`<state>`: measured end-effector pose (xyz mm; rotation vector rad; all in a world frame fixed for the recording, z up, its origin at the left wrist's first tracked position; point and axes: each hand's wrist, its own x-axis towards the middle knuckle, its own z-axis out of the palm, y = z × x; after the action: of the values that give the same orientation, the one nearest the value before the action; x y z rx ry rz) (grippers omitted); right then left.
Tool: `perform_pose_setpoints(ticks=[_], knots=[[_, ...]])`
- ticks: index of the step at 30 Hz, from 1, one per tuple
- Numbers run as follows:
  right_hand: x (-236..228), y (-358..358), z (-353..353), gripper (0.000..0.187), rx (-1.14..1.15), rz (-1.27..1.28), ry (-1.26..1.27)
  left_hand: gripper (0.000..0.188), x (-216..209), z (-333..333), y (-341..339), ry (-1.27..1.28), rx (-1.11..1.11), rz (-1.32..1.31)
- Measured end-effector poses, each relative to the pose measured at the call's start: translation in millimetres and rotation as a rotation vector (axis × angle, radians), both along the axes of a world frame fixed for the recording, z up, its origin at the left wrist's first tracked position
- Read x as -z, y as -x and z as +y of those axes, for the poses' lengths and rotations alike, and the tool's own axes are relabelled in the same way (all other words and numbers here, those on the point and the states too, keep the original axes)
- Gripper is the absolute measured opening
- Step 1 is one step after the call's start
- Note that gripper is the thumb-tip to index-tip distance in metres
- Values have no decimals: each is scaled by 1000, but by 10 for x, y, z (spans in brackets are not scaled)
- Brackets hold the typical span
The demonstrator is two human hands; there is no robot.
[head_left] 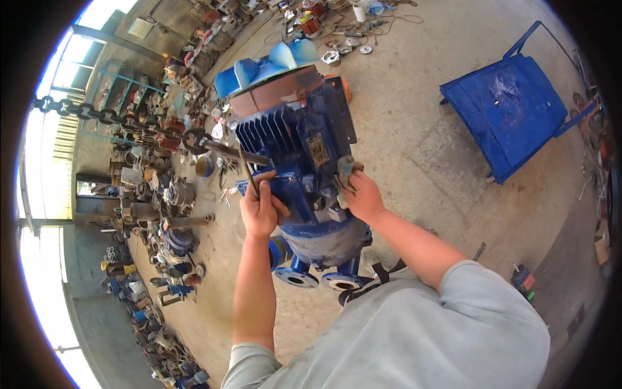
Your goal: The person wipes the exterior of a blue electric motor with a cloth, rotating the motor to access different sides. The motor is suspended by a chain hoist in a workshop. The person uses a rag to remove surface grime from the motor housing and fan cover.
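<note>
- Nearest the camera was a person's pale grey cloth shirt (402, 330), leaning close to the work, maybe so both hands could reach.
- Long heaps of rusty, grey and blue metal machine parts (181, 191) lay on the left, perhaps kept there to leave walking room.
- Big dark blue metal motor-and-pump machine (298, 168) stood right in front of the person, under both hands. It had thin fins, and two round pipe ends (296, 277) poked out low down.
- Flat blue metal cart (508, 110) sat well apart on the right, maybe parked there to be out of the way.
- Pale blue fan (272, 65) sat at the machine's far end, likely there to cool it.
- Dark steel chain (116, 118) came in from the left to a thick metal bar beside the machine, maybe for lifting; I couldn't tell if it was pulling.
- Left hand (259, 206) was curled, its thumb and fingers pinching a thin stick.
- Right hand (364, 198) was bunched around a rag by the machine's right side.
- Crumpled grey-green cloth rag (345, 178) seemed to touch the metal, perhaps for wiping or for grip.
- Thin dark metal stick (249, 172) pointed up and away, held near its low end, maybe to steer its tip.
</note>
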<state>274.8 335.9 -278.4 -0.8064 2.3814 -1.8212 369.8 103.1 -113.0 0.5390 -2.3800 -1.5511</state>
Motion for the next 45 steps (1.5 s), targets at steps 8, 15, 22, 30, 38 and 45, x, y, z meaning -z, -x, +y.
perform_pose_setpoints(ticks=[8,15,22,30,38,45], knots=[[-145,-187,-471,52,147,59,177,38,22,-25,26,7,-3,2],[-204,-140,-300,39,106,5,-353,37,14,0,-7,13,32,18],[-257,-26,-341,34,267,217,83,38,-1,-1,18,8,33,22],[-176,-116,-128,48,181,47,-39,39,-61,56,27,-20,35,20],[-77,-424,-352,51,120,264,-41,40,-100,66,12,-56,71,40],[-118,-378,-343,49,140,467,-68,41,-124,75,26,-28,89,44]])
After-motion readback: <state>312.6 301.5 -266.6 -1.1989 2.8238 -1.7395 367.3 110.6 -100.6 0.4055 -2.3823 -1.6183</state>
